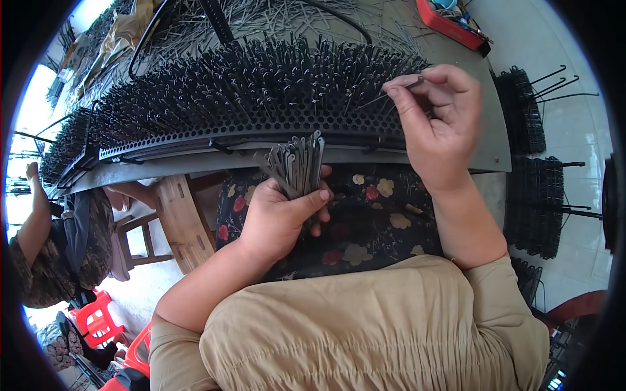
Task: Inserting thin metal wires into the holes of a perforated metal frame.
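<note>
My left hand [274,221] is closed round a bundle of thin grey metal strips [300,163] with rounded, hole-like ends pointing up. It is held over my lap, just in front of the table's near edge. Up to the right, my right hand [447,124] pinches one slim metal strip [373,102] between thumb and forefinger. That strip slants down toward the right part of a black perforated rack [251,128]. Many dark hooked pieces [261,78] stand upright in the rack's holes. Whether the strip's tip touches the rack I cannot tell.
Loose metal strips [313,21] lie scattered behind the rack. A red tray [450,26] sits at the far right. Black racks with long hooks [535,205] stand right of the table. A wooden stool [182,221] and another person's arm [38,212] are at left.
</note>
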Available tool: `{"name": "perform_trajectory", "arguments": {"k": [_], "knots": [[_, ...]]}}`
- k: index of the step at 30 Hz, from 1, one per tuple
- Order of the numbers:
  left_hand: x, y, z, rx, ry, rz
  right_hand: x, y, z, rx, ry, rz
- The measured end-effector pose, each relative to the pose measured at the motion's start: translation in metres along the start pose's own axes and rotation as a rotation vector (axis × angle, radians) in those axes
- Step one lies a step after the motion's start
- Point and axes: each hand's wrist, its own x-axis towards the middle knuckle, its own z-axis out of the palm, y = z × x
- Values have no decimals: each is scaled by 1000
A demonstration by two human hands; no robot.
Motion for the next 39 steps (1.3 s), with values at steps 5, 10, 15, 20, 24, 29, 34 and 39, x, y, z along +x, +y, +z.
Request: {"name": "perform_trajectory", "arguments": {"k": [5, 10, 15, 20, 24, 29, 34, 39], "knots": [[0, 1, 2, 15, 24, 0, -1, 2, 5, -53, -90, -37], [4, 1, 1, 5, 70, -20, 0, 0, 2, -110, -102, -55], [5, 2, 4, -26, 101, -15, 9, -5, 4, -437, -211, -345], [2, 1, 1, -63, 84, -20, -19, -38, 11, 114, -521, 601], [1, 4, 6, -83, -7, -20, -31, -31, 11, 604, -582, 932], [2, 5, 0, -131, -64, -118, -24, -29, -1, 612, -398, 920], [6, -1, 1, 3, -16, -119, -9, -3, -7, 7, -55, 135], [4, -3, 2, 11, -16, -109, -8, 12, 0, -149, -25, -153]]}}
